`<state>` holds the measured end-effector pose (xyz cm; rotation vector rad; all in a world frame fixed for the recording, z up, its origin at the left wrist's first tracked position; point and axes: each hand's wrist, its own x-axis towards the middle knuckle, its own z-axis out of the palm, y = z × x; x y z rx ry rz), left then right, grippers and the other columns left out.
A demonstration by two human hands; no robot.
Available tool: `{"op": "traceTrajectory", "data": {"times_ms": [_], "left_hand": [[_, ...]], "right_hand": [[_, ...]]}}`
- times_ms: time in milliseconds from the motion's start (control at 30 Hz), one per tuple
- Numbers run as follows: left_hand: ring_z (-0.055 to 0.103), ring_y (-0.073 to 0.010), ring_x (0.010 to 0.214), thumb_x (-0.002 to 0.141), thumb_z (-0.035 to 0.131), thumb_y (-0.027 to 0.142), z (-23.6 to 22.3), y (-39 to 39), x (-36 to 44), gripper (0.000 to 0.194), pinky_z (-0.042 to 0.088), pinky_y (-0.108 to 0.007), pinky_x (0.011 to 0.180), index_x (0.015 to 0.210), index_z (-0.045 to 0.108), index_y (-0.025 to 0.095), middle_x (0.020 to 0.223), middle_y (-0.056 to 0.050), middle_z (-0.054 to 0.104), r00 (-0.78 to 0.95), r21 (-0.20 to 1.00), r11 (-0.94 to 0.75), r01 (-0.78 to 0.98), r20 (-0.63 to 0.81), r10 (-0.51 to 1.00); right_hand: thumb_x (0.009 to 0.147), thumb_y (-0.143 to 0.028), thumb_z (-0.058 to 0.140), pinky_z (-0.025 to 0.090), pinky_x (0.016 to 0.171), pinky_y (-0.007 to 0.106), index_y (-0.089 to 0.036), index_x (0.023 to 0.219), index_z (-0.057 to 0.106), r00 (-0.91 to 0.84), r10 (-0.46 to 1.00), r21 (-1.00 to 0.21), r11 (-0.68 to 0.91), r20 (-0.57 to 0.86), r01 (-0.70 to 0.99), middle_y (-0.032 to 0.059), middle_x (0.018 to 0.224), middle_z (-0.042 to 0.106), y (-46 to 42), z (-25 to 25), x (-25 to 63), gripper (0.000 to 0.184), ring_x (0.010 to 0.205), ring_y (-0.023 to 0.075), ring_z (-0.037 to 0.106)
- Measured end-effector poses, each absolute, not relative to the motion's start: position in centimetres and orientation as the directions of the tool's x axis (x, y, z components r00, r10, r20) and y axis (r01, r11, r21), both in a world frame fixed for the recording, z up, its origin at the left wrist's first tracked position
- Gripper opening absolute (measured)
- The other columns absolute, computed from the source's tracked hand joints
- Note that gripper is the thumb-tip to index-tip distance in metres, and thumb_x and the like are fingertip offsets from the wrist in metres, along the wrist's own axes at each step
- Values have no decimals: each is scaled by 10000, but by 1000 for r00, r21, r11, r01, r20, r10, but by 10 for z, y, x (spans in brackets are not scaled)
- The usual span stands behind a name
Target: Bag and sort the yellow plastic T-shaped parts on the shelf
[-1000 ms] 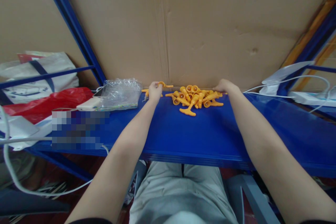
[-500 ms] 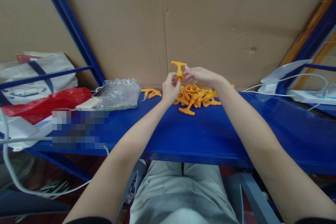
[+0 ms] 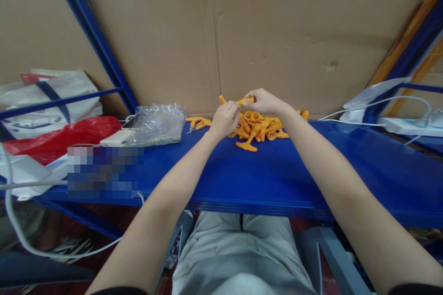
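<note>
We see two hands close together above the blue table (image 3: pixel 263 184): the left hand (image 3: pixel 225 119) and the right hand (image 3: pixel 266 102) both pinch orange plastic, the held piece (image 3: pixel 246 100). The left fingers cover its middle, so we cannot tell if it is one or two. Below lies one pile of orange T-handles (image 3: pixel 255 129), more than ten; they overlap, and the right forearm (image 3: pixel 320 161) hides some, so we cannot count exactly. Apart, to the left, we count seemingly two orange handles (image 3: pixel 203 122), with a small metal part too blurred to name. Near these are one clear plastic packet (image 3: pixel 159 124) and one red plastic bag (image 3: pixel 65 136); one cardboard wall (image 3: pixel 277 32) stands just behind the pile.
</note>
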<state>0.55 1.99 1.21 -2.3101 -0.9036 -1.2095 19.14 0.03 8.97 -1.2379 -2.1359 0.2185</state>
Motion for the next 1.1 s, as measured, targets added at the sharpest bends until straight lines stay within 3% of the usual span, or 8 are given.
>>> {"op": "traceTrajectory", "data": {"times_ms": [167,300,467,667,833,1100], "left_hand": [[553,-289,1296,938,481,171,19,11,7,286,367,-480,1105,1197,601,184,1307,-158,654,313,25,-623,782,849,427],[599,-268,1222,965,453,176,14,13,8,256,282,-512,1161,1155,624,199,1185,-129,715,346,15,-615,788,817,462],[618,-285,1098,954,480,207,10,17,5,211,309,-524,1125,1084,646,195,1056,-128,723,381,-32,-591,806,792,477],[604,-286,1107,959,360,131,12,11,6,361,302,-528,1120,1192,630,185,1078,-125,709,403,-97,-536,838,773,490],[586,-285,1123,945,338,102,12,8,10,441,286,-538,1129,1295,591,190,1109,-120,693,418,-125,-539,833,781,464],[584,-298,1030,972,359,176,15,5,12,331,309,-543,1072,1145,642,181,1016,-132,693,418,-117,-537,835,769,483]], "right_hand": [[836,-360,687,463,771,283,-136,1050,768,-429,772,-331,603,469,726,75,951,746,2,96,207,320,818,177,604],[798,-389,700,453,782,288,-130,1045,783,-494,744,-312,649,451,694,62,945,750,-2,97,207,367,831,183,613],[803,-491,674,429,695,275,-131,1018,804,-551,748,-343,661,370,667,42,849,742,-5,94,203,439,761,172,590],[837,-554,656,433,685,283,-105,1003,803,-545,794,-354,608,271,710,72,853,739,-8,97,200,501,756,176,596],[846,-460,661,455,726,278,-132,1029,789,-549,784,-300,619,289,726,72,939,763,-9,99,200,397,823,195,633],[834,-360,652,449,774,282,-138,1098,765,-586,752,-173,648,303,742,81,1019,763,-7,99,202,364,869,197,642]]}}
